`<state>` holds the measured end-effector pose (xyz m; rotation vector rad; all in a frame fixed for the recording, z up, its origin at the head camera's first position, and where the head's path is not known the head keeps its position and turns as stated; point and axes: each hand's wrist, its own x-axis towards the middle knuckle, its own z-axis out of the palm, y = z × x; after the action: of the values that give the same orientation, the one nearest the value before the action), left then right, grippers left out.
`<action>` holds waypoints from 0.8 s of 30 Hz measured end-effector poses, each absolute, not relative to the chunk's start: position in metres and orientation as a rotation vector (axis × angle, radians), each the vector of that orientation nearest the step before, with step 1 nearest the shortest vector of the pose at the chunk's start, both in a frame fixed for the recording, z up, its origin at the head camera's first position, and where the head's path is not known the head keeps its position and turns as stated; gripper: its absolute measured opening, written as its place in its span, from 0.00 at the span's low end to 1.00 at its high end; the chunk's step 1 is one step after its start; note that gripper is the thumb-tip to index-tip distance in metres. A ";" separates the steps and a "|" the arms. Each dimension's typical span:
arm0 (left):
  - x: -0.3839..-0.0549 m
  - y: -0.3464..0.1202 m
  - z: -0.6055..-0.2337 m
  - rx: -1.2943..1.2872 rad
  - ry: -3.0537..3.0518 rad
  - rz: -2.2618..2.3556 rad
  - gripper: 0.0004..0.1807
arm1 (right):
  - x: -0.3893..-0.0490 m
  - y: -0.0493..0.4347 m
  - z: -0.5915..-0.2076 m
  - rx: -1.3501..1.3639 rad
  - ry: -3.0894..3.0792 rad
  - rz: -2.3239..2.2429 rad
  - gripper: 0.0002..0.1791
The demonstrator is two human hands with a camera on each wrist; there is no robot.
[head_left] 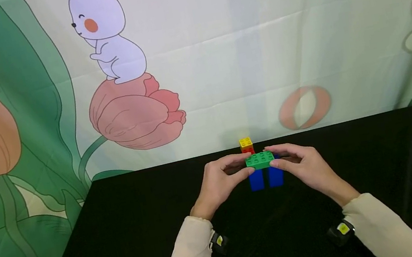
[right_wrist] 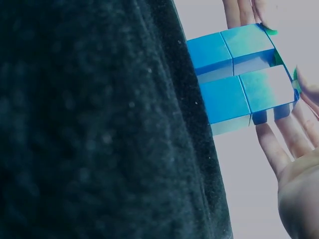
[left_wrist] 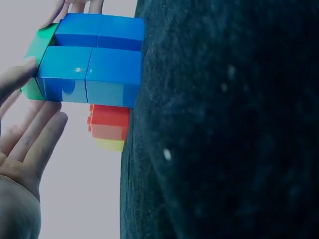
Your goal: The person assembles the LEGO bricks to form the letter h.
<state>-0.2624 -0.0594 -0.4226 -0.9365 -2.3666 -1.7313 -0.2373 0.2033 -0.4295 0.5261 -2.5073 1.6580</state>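
In the head view, below and right of centre, the left hand point(head_left: 219, 179) and right hand point(head_left: 307, 165) pinch a green block point(head_left: 260, 162) at opposite ends, atop two blue columns point(head_left: 256, 180). In the left wrist view, upper left, the thumb meets the green block, other fingers extended. In the right wrist view, upper right, the right thumb touches its edge.

Beneath the top brick point(head_left: 260, 161) there stand, on the table point(head_left: 145, 231), a left column point(head_left: 256, 180) and a right column point(head_left: 275, 177) — at the brick's left end is the left hand point(head_left: 218, 182), at its right end the right hand point(head_left: 312, 167) — and behind it, slightly left, a stack point(head_left: 246, 143).
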 end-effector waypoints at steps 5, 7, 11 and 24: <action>-0.262 -0.058 -0.423 -0.922 -2.350 -1.762 0.19 | -0.238 0.204 -0.429 0.523 -2.510 1.637 0.24; -0.262 -0.057 -0.423 -0.908 -2.358 -1.754 0.20 | -0.238 0.204 -0.429 0.524 -2.510 1.634 0.24; -0.262 -0.057 -0.423 -0.886 -2.381 -1.744 0.21 | -0.238 0.205 -0.430 0.520 -2.510 1.633 0.24; -0.262 -0.056 -0.425 -0.847 -2.399 -1.767 0.21 | -0.240 0.206 -0.431 0.521 -2.530 1.578 0.24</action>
<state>-0.2618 -0.0564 -0.4249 -0.8474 -2.3987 -1.7674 -0.2396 0.2056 -0.4313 0.5208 -2.5298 1.5776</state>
